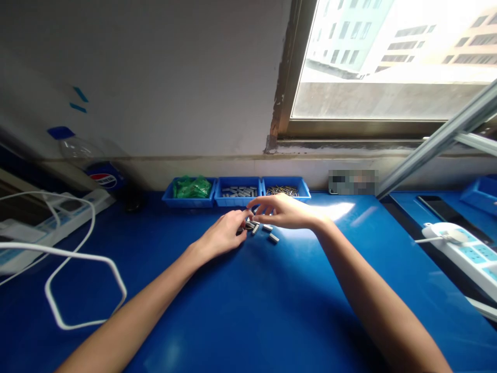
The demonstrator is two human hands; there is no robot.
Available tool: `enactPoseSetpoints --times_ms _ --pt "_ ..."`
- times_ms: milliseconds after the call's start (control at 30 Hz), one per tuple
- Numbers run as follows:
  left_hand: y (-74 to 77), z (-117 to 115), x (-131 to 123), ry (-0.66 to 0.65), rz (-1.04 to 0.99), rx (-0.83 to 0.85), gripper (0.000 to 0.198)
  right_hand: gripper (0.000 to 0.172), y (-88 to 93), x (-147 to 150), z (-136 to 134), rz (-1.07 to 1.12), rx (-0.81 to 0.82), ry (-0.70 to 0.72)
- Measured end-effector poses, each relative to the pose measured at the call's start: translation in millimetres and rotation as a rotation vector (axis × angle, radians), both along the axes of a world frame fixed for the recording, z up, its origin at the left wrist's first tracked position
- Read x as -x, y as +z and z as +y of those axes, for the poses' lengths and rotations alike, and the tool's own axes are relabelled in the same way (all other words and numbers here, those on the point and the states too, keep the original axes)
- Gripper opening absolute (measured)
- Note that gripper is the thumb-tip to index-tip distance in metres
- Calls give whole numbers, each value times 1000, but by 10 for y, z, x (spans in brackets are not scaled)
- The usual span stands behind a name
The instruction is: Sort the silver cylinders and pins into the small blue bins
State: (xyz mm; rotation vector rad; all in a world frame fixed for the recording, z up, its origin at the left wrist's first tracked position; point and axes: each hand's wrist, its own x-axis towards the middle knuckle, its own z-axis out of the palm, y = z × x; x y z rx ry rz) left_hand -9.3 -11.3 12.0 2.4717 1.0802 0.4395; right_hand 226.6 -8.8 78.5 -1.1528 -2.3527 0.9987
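Note:
Short silver metal cylinders lie loose in a small pile on the blue tabletop. My left hand rests at the pile's left side, thumb and fingers apart around some of the pieces. From the right, my right hand arches over the pile with its fingers bent and spread. The fingertips of both hands come close together above the pieces and partly hide them. No piece shows clearly gripped in either hand.
Behind the hands stand blue bins with green plastic bags, grey metal pieces and brass-coloured screw-like parts. A Pepsi bottle and white cable are left. A power strip, phone and metal frame are right.

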Motion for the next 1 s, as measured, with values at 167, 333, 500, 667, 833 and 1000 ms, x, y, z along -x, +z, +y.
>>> enactPoseSetpoints --times_ms 167,333,500,667,833,1000 --pt "3 -21 -10 -46 26 -49 36 36 -71 -85 -13 -28 -9 6" --pt "0 -67 -64 -37 119 -115 34 37 -157 -212 6 -53 22 -16" --pt "-24 -68 -90 -55 194 -113 31 36 -143 -259 39 -79 -8 -46" --pt "-25 -45 -91 -73 70 -118 25 35 -111 -252 35 -77 -20 -28" --pt "23 -41 -104 44 -288 -136 10 34 -114 -270 35 -76 -17 -46" --pt "89 -16 -86 231 -569 106 14 36 -155 -264 44 49 116 -25"
